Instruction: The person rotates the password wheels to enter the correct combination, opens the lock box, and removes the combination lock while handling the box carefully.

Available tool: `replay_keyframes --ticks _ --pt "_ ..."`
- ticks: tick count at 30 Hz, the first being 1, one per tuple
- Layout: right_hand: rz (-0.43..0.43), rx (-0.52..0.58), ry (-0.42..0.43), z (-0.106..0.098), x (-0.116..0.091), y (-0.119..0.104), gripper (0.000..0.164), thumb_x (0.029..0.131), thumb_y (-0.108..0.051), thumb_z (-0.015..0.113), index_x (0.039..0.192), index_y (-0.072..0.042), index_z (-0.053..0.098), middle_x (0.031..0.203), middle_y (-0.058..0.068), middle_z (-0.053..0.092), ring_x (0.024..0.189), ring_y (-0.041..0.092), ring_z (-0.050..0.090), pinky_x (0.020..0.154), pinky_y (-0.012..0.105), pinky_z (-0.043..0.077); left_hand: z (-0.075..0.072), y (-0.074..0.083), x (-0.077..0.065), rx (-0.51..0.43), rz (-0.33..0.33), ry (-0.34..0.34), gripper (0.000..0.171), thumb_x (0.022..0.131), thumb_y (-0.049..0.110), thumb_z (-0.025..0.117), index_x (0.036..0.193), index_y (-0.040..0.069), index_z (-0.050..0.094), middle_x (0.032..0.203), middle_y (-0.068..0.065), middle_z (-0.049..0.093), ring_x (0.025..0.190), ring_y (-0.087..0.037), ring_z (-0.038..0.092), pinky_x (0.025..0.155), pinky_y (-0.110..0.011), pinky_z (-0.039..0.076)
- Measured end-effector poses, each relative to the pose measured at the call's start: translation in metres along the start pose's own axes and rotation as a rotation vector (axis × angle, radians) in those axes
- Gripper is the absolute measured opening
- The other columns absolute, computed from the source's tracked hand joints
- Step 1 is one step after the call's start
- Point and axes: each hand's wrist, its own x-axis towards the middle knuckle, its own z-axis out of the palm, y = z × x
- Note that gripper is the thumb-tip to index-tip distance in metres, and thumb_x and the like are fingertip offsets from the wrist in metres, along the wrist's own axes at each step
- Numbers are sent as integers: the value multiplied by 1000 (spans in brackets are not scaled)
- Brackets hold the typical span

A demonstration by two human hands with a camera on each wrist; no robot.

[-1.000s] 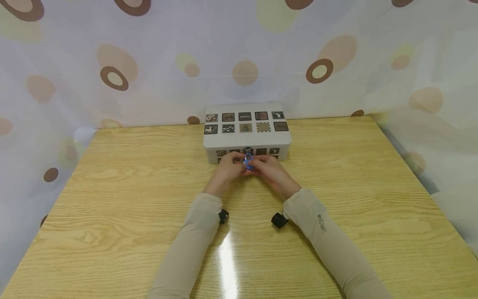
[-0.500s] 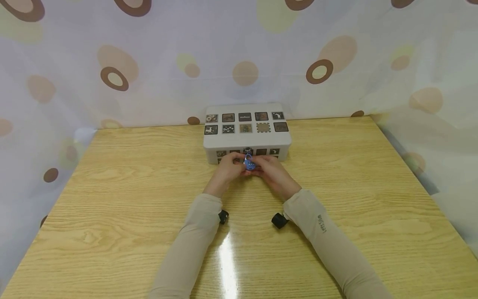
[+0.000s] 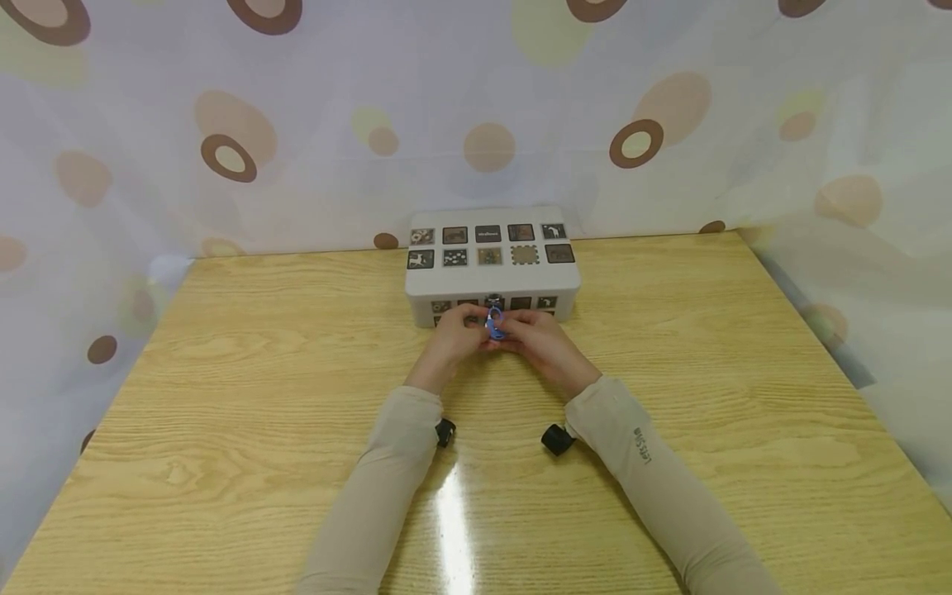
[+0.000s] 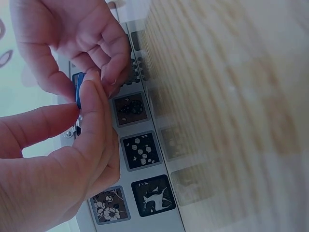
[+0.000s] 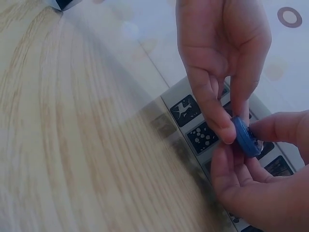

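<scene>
A small blue padlock [image 3: 494, 330] hangs between both hands at the front of a white tin box [image 3: 491, 279], its looped shackle up at the box's metal clasp [image 3: 494, 300]. From the left side my left hand [image 3: 455, 337] pinches the padlock's edge with thumb and fingers. My right hand [image 3: 549, 345] pinches it from the other side, the thumb lying over its face. In the right wrist view the padlock [image 5: 247, 140] shows edge-on between the fingertips of both hands. Much of it is covered by fingers in the left wrist view.
The box's lid is down, and dark square pictures cover its top and front. It stands at the back of a wood-grain table [image 3: 260, 388], close to a spotted cloth backdrop [image 3: 320, 165]. Black wrist straps [image 3: 556, 439] stick out from the beige sleeves [image 3: 640, 463].
Half a second ago the right thumb was off the padlock's face and more of the blue body showed; now the thumb is back over it. Arms and box have stayed in place.
</scene>
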Motion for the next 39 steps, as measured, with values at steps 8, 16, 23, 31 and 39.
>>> replay_keyframes --ticks 8,16,23,31,39 --pt "19 -37 13 1 1 -1 36 98 1 48 126 23 42 112 17 52 85 13 61 82 25 55 0 0 0 16 -9 4 35 91 -10 50 126 -9 52 79 -7 53 66 -14 59 77 -30 58" --pt "27 -18 3 1 -1 -1 35 100 -2 45 125 23 43 107 15 56 83 13 63 85 28 55 0 0 -2 18 -6 11 36 90 -12 50 127 -9 52 84 -10 53 66 -14 58 76 -28 58" --pt "28 10 34 -2 -1 -1 38 102 -6 41 126 23 44 97 9 61 78 11 64 83 27 56 0 0 0 -2 -13 1 37 90 -13 50 127 -9 52 84 -11 54 65 -14 59 75 -27 58" --pt "28 -37 44 -8 -1 -2 37 100 -3 45 127 22 45 95 5 63 79 9 64 83 26 55 -1 1 1 -34 -39 -8 38 90 -13 49 128 -7 52 82 -11 55 70 -19 64 82 -34 58" --pt "50 -41 33 -10 -2 -5 36 99 2 46 129 21 45 115 18 57 82 9 62 84 23 55 -6 -1 4 -19 -9 -3 34 90 -13 50 124 -12 53 83 -13 57 67 -18 62 76 -31 59"
